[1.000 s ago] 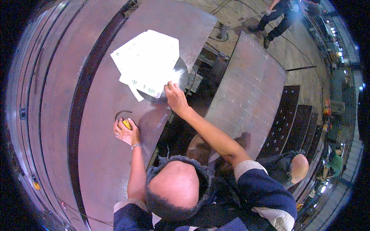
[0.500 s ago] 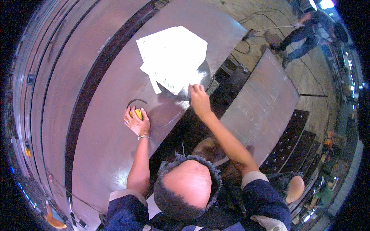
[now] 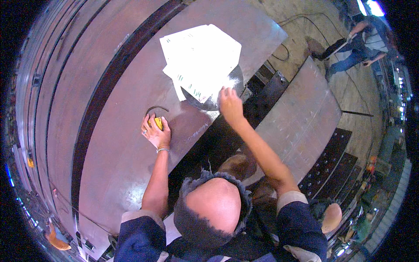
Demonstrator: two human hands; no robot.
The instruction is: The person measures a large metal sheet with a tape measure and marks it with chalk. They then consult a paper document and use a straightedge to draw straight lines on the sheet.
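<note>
My left hand [image 3: 156,133] rests on the large steel plate [image 3: 118,170], its fingers curled round a yellow tape measure [image 3: 159,123]. A thin, dark curved strip [image 3: 158,108] lies just beyond those fingertips. My right hand [image 3: 231,107] is at the near right rim of a dark round disc [image 3: 209,105], close to the plate's edge. Its fingers are pinched together, and whatever is between them is hidden. White paper sheets [image 3: 203,61], overlapping and washed out by glare, cover much of the disc.
A dark gap [image 3: 209,144] separates the large plate from a second steel plate [image 3: 301,118] on the right. Dark perforated strips [image 3: 325,150] lie beside it. Cables [image 3: 305,16] run over the floor at upper right, where a co-worker [image 3: 360,46] holds a pole.
My view has shifted slightly. Both hands stay in nearly the same places, the left still on the tape measure. The co-worker at upper right has changed stance and drawn the pole closer.
</note>
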